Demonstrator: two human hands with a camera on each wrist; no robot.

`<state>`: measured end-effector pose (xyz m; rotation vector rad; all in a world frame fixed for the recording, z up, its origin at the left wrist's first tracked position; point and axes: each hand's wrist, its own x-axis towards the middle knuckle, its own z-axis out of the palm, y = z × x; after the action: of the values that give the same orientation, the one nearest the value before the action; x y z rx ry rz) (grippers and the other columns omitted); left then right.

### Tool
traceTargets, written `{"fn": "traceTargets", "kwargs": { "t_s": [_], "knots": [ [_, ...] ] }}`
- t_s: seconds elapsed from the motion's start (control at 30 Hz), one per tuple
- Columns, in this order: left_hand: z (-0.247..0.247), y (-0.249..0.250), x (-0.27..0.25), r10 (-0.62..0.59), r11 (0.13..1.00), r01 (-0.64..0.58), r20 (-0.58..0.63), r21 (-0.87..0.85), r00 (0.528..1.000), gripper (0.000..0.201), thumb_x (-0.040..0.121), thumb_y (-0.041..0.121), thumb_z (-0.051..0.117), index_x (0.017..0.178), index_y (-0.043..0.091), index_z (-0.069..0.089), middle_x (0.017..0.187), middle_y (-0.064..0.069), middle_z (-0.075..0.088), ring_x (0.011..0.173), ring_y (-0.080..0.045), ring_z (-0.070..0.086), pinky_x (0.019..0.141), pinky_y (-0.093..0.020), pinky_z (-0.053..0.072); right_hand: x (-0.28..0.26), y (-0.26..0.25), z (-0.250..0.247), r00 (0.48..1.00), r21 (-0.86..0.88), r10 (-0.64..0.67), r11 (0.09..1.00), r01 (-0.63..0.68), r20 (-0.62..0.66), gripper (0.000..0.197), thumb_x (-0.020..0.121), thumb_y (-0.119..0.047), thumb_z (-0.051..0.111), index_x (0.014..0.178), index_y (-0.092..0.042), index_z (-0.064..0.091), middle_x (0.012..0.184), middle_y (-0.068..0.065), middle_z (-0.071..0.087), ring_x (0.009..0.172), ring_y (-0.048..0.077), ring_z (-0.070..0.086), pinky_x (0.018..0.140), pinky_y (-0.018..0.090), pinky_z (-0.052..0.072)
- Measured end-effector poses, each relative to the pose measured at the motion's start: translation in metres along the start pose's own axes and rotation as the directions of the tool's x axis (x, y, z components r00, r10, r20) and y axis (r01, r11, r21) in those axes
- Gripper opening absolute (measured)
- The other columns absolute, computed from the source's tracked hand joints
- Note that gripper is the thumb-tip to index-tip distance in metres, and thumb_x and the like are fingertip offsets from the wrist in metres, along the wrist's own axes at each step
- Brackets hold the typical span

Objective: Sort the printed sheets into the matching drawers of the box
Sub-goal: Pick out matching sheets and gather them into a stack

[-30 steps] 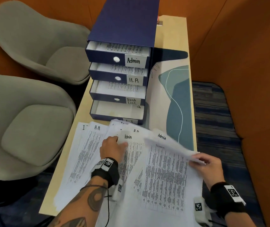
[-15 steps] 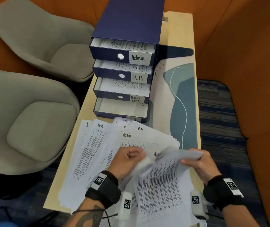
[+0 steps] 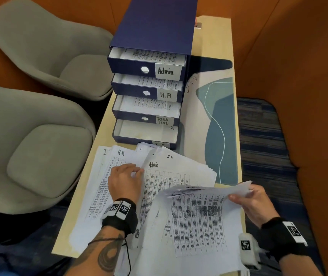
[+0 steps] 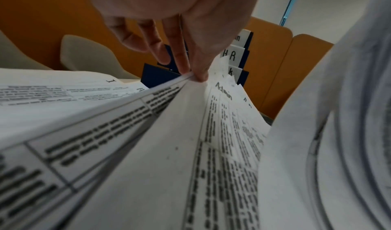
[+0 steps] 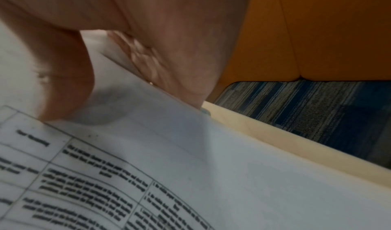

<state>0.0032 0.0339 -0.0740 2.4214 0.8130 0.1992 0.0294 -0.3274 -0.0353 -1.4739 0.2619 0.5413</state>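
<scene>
Printed sheets (image 3: 159, 188) lie fanned across the tabletop's (image 3: 215, 40) near end, just in front of the box (image 3: 155, 24), whose four drawers stand pulled out. The right hand (image 3: 253, 202) pinches a small bundle of sheets (image 3: 205, 191) by its edge, lifted at the near right corner. The left hand (image 3: 124, 181) pinches the edge of an "Admin" sheet (image 3: 167, 176) in the spread.

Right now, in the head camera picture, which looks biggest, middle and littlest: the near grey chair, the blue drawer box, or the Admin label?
1. Near grey chair, though nearness enlarges it.
2. Blue drawer box.
3. Admin label, clearly smallest.
</scene>
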Motion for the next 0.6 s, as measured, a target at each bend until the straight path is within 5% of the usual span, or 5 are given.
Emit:
{"fn": "traceTargets", "kwargs": {
  "t_s": [0.2, 0.4, 0.47, 0.5, 0.6],
  "knots": [
    [-0.005, -0.006, -0.012, -0.021, 0.999, 0.018, 0.13, 0.027, 0.991, 0.022, 0.104, 0.03, 0.058, 0.099, 0.016, 0.075, 0.078, 0.002, 0.067, 0.072, -0.022, 0.058, 0.068, -0.028, 0.042, 0.003, 0.002, 0.004, 1.0, 0.001, -0.001, 1.0, 0.001, 0.008, 0.102, 0.028, -0.047, 0.105, 0.101, 0.014, 0.069, 0.104, 0.032, 0.074, 0.1, 0.05, 0.071, 0.101, 0.066, 0.049],
    [-0.024, -0.018, -0.015, 0.189, 0.976, -0.201, -0.13, -0.087, 0.973, 0.008, 0.09, 0.012, 0.078, 0.097, 0.011, 0.083, 0.11, -0.003, 0.079, 0.096, -0.023, 0.075, 0.087, -0.033, 0.059, 0.006, 0.004, 0.001, 0.999, -0.042, -0.046, 0.998, 0.047, 0.019, 0.081, 0.035, -0.052, 0.102, 0.083, 0.006, 0.073, 0.099, 0.029, 0.074, 0.099, 0.048, 0.069, 0.099, 0.069, 0.047],
    [-0.037, -0.003, -0.021, 0.159, 0.939, -0.145, 0.021, -0.312, 0.987, 0.007, 0.097, 0.015, 0.07, 0.099, 0.016, 0.077, 0.115, 0.002, 0.076, 0.099, -0.011, 0.071, 0.083, -0.017, 0.056, 0.007, 0.002, 0.001, 0.991, -0.078, -0.107, 0.99, 0.113, 0.077, 0.055, 0.046, -0.044, 0.099, 0.073, -0.002, 0.077, 0.112, 0.018, 0.075, 0.113, 0.035, 0.067, 0.103, 0.064, 0.044],
    [-0.043, 0.008, -0.026, 0.157, 0.895, -0.056, 0.197, -0.442, 0.968, 0.007, 0.102, 0.019, 0.062, 0.101, 0.019, 0.07, 0.11, 0.004, 0.075, 0.093, -0.006, 0.07, 0.073, -0.01, 0.053, 0.008, 0.001, 0.0, 0.985, -0.095, -0.128, 0.986, 0.139, 0.112, 0.042, 0.05, -0.036, 0.096, 0.07, -0.004, 0.077, 0.125, 0.012, 0.072, 0.123, 0.028, 0.064, 0.107, 0.06, 0.041],
    [-0.05, 0.04, -0.045, 0.342, 0.769, 0.13, 0.574, -0.626, 0.744, 0.014, 0.108, 0.026, 0.049, 0.097, 0.033, 0.056, 0.07, 0.009, 0.054, 0.059, -0.002, 0.047, 0.057, -0.016, 0.04, 0.017, 0.002, 0.0, 0.975, -0.028, -0.143, 0.988, 0.15, 0.17, 0.026, 0.056, -0.021, 0.088, 0.073, -0.003, 0.079, 0.148, 0.005, 0.059, 0.141, 0.019, 0.051, 0.112, 0.045, 0.033]
  ]
}}
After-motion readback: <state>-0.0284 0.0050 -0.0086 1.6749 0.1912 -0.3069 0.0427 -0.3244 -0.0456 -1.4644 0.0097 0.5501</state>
